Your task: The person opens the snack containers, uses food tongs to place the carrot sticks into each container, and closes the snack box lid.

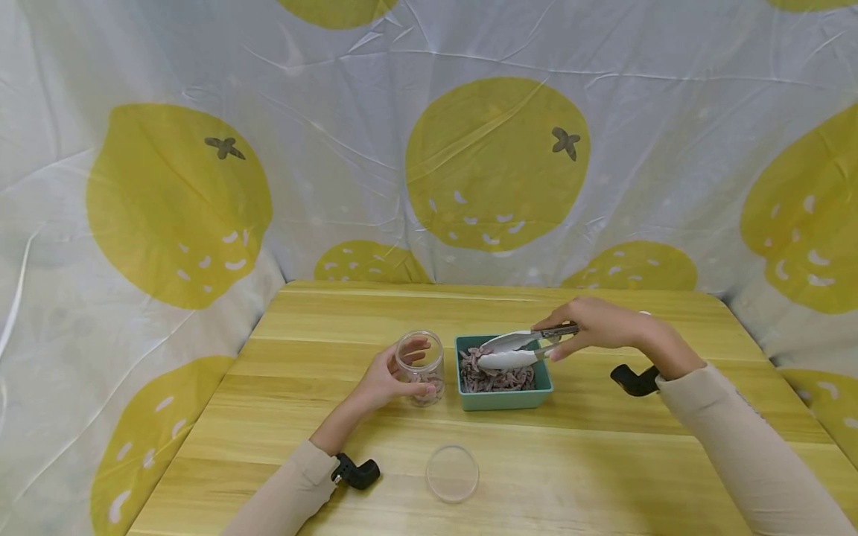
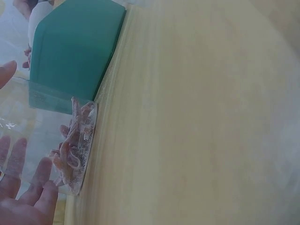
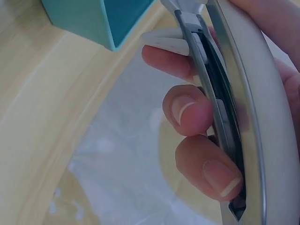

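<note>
My left hand (image 1: pixel 380 381) holds a clear jar (image 1: pixel 436 376) upright on the table, thumb in front and fingers behind. In the left wrist view, some pale purplish strips (image 2: pixel 69 152) lie at the jar's bottom. To the jar's right stands a green rectangular container (image 1: pixel 506 403) with many similar strips (image 1: pixel 492 382). My right hand (image 1: pixel 593 327) grips tongs (image 1: pixel 512 360) with white tips, their ends down among the strips in the container. The right wrist view shows fingers curled round the tongs' metal handle (image 3: pixel 251 117). Whether the tips pinch any strips is hard to tell.
A round clear lid (image 1: pixel 453 500) lies on the wooden table (image 1: pixel 570 476), nearer me than the jar and container. Behind and beside the table hangs a white cloth (image 1: pixel 335 149) printed with yellow fruit. Black cameras (image 1: pixel 358 473) sit on both wrists.
</note>
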`<state>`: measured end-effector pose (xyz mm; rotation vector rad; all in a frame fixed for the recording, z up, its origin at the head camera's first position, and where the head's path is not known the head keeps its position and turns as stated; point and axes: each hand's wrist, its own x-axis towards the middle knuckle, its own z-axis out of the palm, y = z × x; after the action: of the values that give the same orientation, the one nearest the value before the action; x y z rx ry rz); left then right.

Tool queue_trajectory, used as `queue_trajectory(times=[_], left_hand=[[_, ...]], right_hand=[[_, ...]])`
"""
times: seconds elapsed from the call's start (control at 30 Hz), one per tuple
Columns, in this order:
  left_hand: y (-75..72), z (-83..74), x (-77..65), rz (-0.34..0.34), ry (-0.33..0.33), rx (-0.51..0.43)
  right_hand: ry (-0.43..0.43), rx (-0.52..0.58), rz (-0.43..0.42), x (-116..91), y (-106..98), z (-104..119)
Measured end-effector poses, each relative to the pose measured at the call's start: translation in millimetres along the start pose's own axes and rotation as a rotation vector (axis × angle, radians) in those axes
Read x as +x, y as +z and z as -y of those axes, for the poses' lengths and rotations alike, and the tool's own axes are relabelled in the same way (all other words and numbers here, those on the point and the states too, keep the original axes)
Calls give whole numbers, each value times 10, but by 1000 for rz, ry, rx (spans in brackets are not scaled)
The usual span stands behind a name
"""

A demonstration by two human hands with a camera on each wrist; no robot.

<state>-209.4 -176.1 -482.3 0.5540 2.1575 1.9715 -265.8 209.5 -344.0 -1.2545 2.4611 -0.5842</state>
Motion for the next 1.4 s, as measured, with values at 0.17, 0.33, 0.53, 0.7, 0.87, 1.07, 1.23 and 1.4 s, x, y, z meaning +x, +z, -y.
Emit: queue_trajectory(times=[0.17,0.33,0.53,0.7,0.87,1.07,1.23,1.4], left_hand=[[-1,3,0,2,1,-10],[2,0,-3,5,7,-17],[-2,3,-7,10,18,-12],[-7,2,-5,7,14,-13],[-8,4,-2,8,12,-11],[-12,4,-3,8,28,8],[-10,5,-2,5,24,0],[-8,3,-9,1,1,1]], right_hand=[[-3,13,-11,-13,-48,23],[11,34,-16,-18,-108,67],[14,44,-29,6,-193,123],[-21,16,-48,63,-258,166],[-39,6,-61,135,-330,255],[-17,42,-43,254,-394,357],[-32,40,-29,389,-416,429],[-50,8,-11,519,-411,497]])
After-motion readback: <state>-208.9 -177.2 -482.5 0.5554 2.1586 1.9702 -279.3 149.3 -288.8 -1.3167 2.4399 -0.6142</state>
